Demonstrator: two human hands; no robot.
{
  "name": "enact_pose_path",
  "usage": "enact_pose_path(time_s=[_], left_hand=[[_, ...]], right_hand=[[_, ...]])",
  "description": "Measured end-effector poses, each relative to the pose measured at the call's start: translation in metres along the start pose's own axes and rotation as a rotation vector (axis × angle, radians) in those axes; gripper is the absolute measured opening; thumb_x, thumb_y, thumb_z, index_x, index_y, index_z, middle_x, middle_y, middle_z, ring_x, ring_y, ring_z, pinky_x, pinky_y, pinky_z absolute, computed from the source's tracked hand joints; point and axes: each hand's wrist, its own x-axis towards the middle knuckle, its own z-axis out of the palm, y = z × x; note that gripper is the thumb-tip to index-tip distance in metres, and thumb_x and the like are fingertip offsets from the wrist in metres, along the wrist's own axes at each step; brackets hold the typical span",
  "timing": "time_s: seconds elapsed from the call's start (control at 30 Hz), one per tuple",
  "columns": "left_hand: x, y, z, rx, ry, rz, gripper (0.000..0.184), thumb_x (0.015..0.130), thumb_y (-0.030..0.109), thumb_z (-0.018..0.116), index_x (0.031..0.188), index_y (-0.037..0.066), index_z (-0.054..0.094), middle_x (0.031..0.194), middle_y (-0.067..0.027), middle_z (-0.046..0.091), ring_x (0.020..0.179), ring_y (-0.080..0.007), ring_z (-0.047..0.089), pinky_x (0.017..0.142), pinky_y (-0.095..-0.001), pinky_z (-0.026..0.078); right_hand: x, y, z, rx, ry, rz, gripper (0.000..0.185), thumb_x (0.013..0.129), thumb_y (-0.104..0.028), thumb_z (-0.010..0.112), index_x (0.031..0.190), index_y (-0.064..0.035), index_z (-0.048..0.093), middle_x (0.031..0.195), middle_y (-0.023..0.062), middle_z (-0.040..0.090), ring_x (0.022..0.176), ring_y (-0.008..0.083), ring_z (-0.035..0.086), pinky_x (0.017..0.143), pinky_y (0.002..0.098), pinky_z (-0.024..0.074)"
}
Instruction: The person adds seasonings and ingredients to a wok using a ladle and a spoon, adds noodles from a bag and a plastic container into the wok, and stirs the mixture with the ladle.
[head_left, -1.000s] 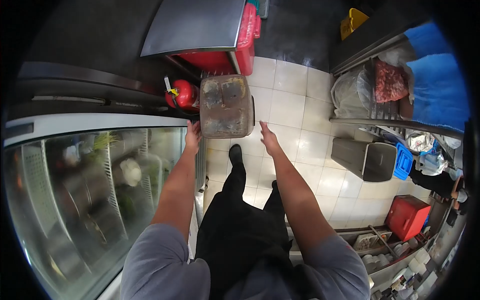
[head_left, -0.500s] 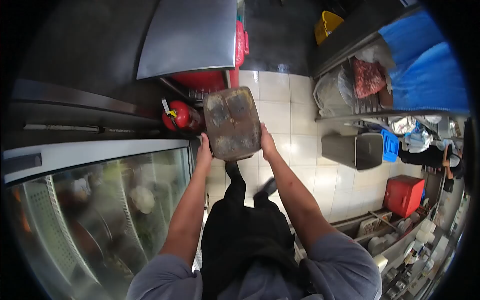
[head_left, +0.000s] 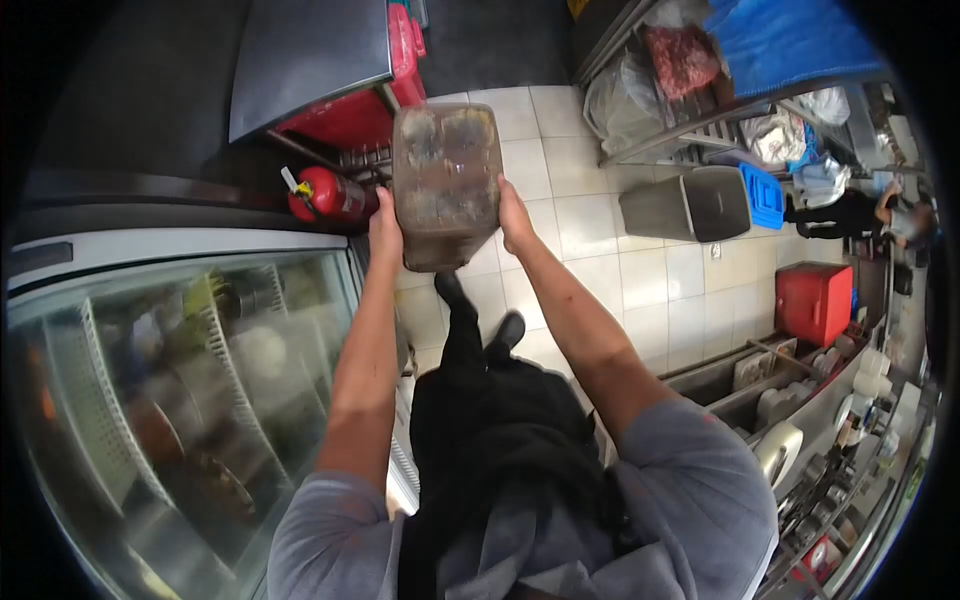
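Note:
A worn brown rectangular container with a stained, rusty-looking top is held up in front of me, above the tiled floor. My left hand presses against its left side, and my right hand grips its right side. Most of the fingertips are hidden behind the container. Just left of my left hand stands a red fire extinguisher with a yellow tag.
A glass-door fridge fills the left. A steel table stands at upper left. To the right are a grey bin, a blue lid, a red box and a shelf rack. Another person is at far right.
My hands were apart beside the container; they closed on its sides and lifted it. The view has shifted, and the bin and rack now appear further left.

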Motion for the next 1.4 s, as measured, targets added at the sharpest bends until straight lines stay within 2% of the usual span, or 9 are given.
enact_pose_path(time_s=[0.3,0.8,0.97,1.1,1.17,1.2,1.27,1.33,1.4], left_hand=[[0.116,0.048,0.005,-0.071,0.02,0.16,0.088,0.1,0.072,0.024,0.152,0.003,0.042,0.152,-0.0088,0.048,0.138,-0.0246,0.045,0.117,-0.0368,0.027],[-0.012,0.155,0.046,-0.063,0.009,0.324,0.089,0.099,0.073,0.028,0.156,0.006,0.034,0.153,-0.009,0.047,0.138,-0.0211,0.045,0.115,-0.0402,0.03],[-0.036,0.268,0.086,0.303,0.028,0.428,0.088,0.097,0.074,0.037,0.15,0.004,0.046,0.125,-0.0046,0.064,0.097,-0.0104,0.057,0.078,-0.0243,0.043],[-0.088,0.441,0.146,0.275,0.019,0.619,0.099,0.091,0.083,0.033,0.142,-0.001,0.052,0.116,-0.0116,0.065,0.085,-0.0146,0.06,0.064,-0.024,0.045],[-0.142,0.529,0.174,0.003,-0.195,0.841,0.096,0.097,0.076,0.025,0.157,0.001,0.021,0.151,-0.0261,0.042,0.123,-0.041,0.057,0.097,-0.0449,0.051],[-0.172,0.545,0.208,-0.357,-0.159,1.019,0.078,0.104,0.06,0.032,0.142,-0.007,0.043,0.124,-0.03,0.06,0.11,-0.0383,0.065,0.093,-0.0464,0.056],[-0.107,0.559,0.174,0.037,-0.067,1.109,0.095,0.098,0.073,0.024,0.16,0.003,0.008,0.159,-0.0246,0.031,0.141,-0.0402,0.041,0.102,-0.0472,0.049],[-0.096,0.492,0.171,0.073,-0.316,0.887,0.091,0.098,0.074,0.03,0.161,0.01,0.012,0.167,-0.0198,0.014,0.147,-0.0365,0.032,0.113,-0.0514,0.035],[-0.077,0.398,0.175,0.231,-0.434,0.912,0.091,0.095,0.077,0.033,0.162,0.018,0.016,0.169,-0.0075,0.014,0.154,-0.0306,0.016,0.12,-0.0502,0.02]], right_hand=[[0.007,-0.101,0.021,-0.033,0.176,0.031,0.074,0.105,-0.055,0.037,0.154,0.0005,0.033,0.158,0.0179,0.038,0.148,0.0289,0.033,0.121,0.0357,0.023],[-0.083,-0.243,0.013,-0.077,0.013,-0.205,0.089,0.099,-0.063,0.045,0.156,0.0026,0.027,0.161,0.0193,0.032,0.151,0.0273,0.025,0.121,0.0366,0.0192],[-0.09,-0.358,-0.001,-0.177,0.089,-0.234,0.106,0.09,-0.08,0.04,0.142,0.0115,0.047,0.148,0.0292,0.047,0.142,0.0365,0.042,0.116,0.038,0.0303],[-0.116,-0.547,-0.033,-0.119,-0.041,-0.245,0.104,0.087,-0.086,0.031,0.151,-0.0053,0.042,0.153,0.0275,0.039,0.143,0.0363,0.037,0.117,0.0555,0.0249],[-0.137,-0.622,-0.069,0.34,-0.452,-0.709,0.079,0.095,-0.069,0.043,0.146,-0.0082,0.041,0.132,0.0182,0.055,0.118,0.0303,0.054,0.091,0.0486,0.0478],[-0.147,-0.66,-0.087,0.569,-0.755,-0.849,0.068,0.099,-0.061,0.049,0.143,-0.0097,0.04,0.121,0.0135,0.063,0.105,0.0273,0.063,0.077,0.0452,0.0592],[-0.116,-0.606,-0.126,0.415,-0.542,-0.788,0.075,0.098,-0.066,0.043,0.146,-0.0081,0.043,0.134,0.0152,0.057,0.119,0.0288,0.056,0.094,0.0477,0.0493],[-0.194,-0.564,-0.117,0.269,-0.146,-0.462,0.076,0.1,-0.065,0.039,0.15,-0.0076,0.045,0.148,0.0116,0.05,0.133,0.0279,0.05,0.11,0.0493,0.0406],[-0.112,-0.502,-0.18,0.116,-0.139,-0.753,0.08,0.094,-0.066,0.049,0.152,-0.012,0.04,0.154,0.0069,0.045,0.137,0.0249,0.045,0.109,0.0478,0.0399]])
